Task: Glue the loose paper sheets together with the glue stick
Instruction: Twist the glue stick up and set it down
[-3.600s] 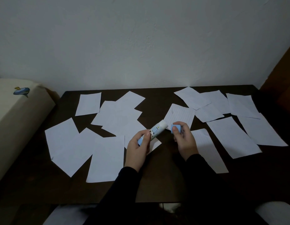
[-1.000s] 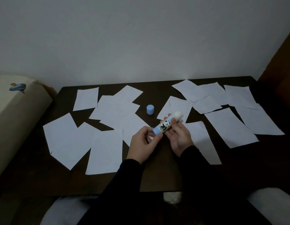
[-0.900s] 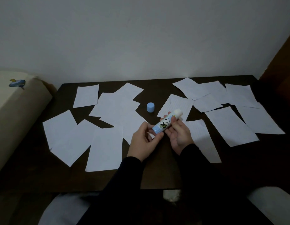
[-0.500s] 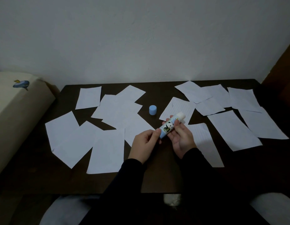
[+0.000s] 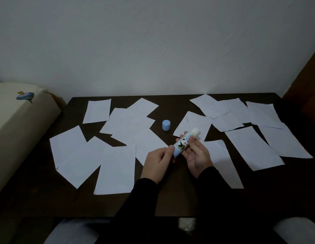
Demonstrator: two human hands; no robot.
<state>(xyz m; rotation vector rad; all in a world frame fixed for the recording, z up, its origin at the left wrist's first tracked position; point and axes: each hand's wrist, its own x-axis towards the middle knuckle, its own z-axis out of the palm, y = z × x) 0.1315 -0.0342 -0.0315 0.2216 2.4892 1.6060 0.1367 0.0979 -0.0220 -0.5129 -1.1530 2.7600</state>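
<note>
Head view, both hands (image 5: 177, 157) hold panda-printed glue stick (image 5: 184, 142), lettering unreadable

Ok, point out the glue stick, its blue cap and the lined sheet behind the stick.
glue stick (image 5: 182, 144), head view, on its panda label.
blue cap (image 5: 166, 125), head view, on its side wall.
lined sheet (image 5: 193, 123), head view, on its middle.

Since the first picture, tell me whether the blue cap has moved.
Yes. The blue cap has left the right hand and now stands on the table, in the bare gap between the two paper clusters, beyond the glue stick.
</note>
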